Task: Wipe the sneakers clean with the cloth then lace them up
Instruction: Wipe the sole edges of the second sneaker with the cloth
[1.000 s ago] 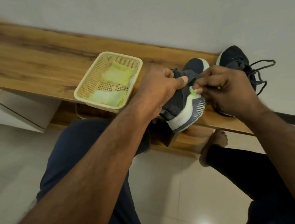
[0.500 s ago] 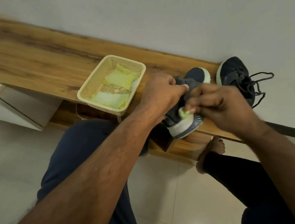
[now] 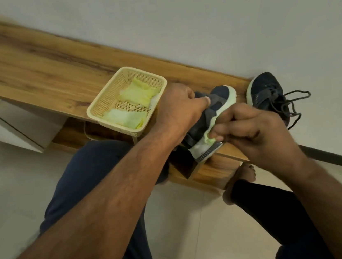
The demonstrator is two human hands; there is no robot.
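I'm seeing the near sneaker (image 3: 213, 111), dark with a white sole, lying tipped on its side at the front edge of the wooden bench (image 3: 35, 68), heel end hanging toward me. The left hand (image 3: 179, 109) is gripping its upper, fingers curled over the top and thumb stretched along the side. The right hand (image 3: 254, 127) is pinching a small pale green cloth (image 3: 208, 137) between thumb and fingertips, and is pressing it against the white sole near the heel. I'm only getting a corner of that cloth; the rest is hiding under the fingers. The second sneaker (image 3: 265, 93) is sitting just beside the first, further right and against the wall, its dark laces (image 3: 292, 103) trailing loose off the side. Left of the held sneaker, a cream mesh basket (image 3: 106, 100) is resting on the bench edge, holding more pale green cloths (image 3: 135, 94). Below, I'm seeing dark trousers and a bare foot (image 3: 241, 176) on the tiled floor.
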